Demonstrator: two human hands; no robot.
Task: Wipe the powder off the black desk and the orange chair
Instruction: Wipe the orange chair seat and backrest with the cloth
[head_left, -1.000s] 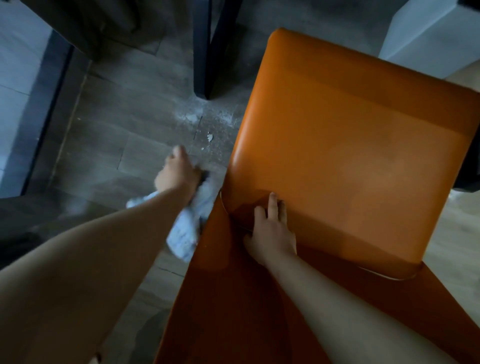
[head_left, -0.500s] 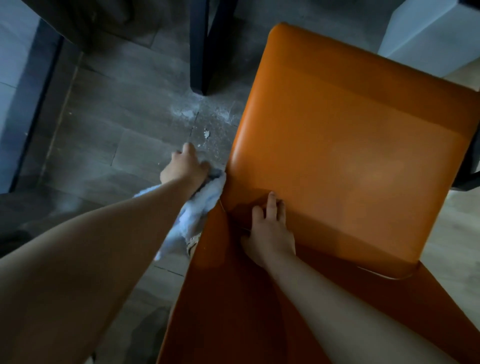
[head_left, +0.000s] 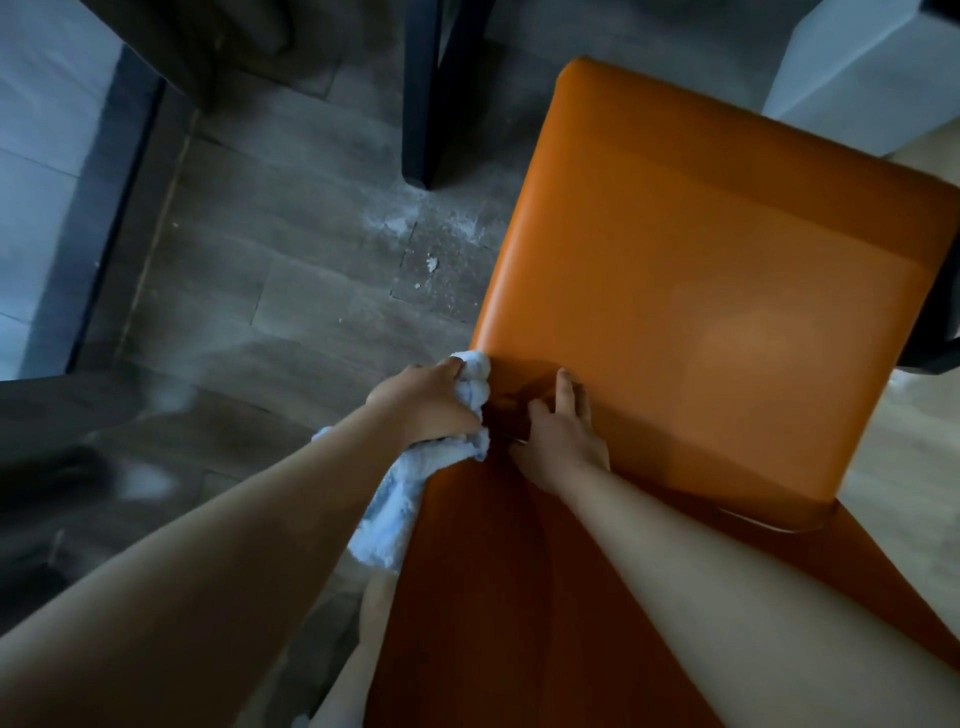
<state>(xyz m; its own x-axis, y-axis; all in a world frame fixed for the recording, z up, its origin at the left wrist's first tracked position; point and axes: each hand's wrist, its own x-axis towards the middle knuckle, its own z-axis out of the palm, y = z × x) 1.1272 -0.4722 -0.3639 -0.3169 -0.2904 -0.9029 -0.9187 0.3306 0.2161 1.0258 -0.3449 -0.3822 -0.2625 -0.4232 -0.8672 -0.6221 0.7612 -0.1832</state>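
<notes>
Left hand (head_left: 426, 405) is gripping the cloth (head_left: 389, 514), working it into the orange chair (head_left: 701, 312) crease; right hand (head_left: 563, 436), at 3 o'clock, is resting flat, fingers straight, probably steadying it.

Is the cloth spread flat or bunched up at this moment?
Bunched. The left hand grips the pale blue cloth in a wad against the edge of the orange chair; a loose tail hangs below.
</notes>
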